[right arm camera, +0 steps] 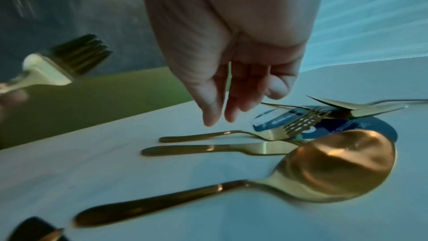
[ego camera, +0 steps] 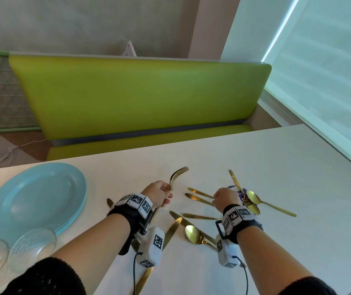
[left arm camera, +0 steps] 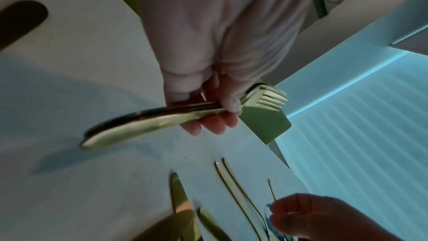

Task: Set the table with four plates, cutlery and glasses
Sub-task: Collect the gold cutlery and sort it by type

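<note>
Gold cutlery lies scattered over the white bench (ego camera: 276, 167) in front of me. My left grip (ego camera: 157, 193) is curled round a bundle of forks (ego camera: 175, 176), thumb pressing the stems against the fingers, tines pointing away toward the green seat (ego camera: 138, 94); the left wrist view shows the handles sticking out below the fingers (left arm camera: 213, 125), lifted off the bench.

My right grip (ego camera: 225, 199) hangs just above the loose pieces with nothing in it. In the right wrist view its fingers (right arm camera: 234, 105) point down, loosely bent, directly over the handles of two more forks (right arm camera: 231, 140) that lie side by side, their heads resting on a blue round label (right arm camera: 347, 125).

A large spoon (right arm camera: 336, 166) lies just beside those forks, nearer the camera. Another spoon (ego camera: 195, 235) sits between my wrists, next to a knife (ego camera: 172, 231). Further spoons and a knife cross one another past my right grip.

At the left edge of the bench is a stack of pale blue plates (ego camera: 36, 201). Two clear glasses (ego camera: 32, 248) stand just in front of it, one overlapping the stack's rim in the head view.
</note>
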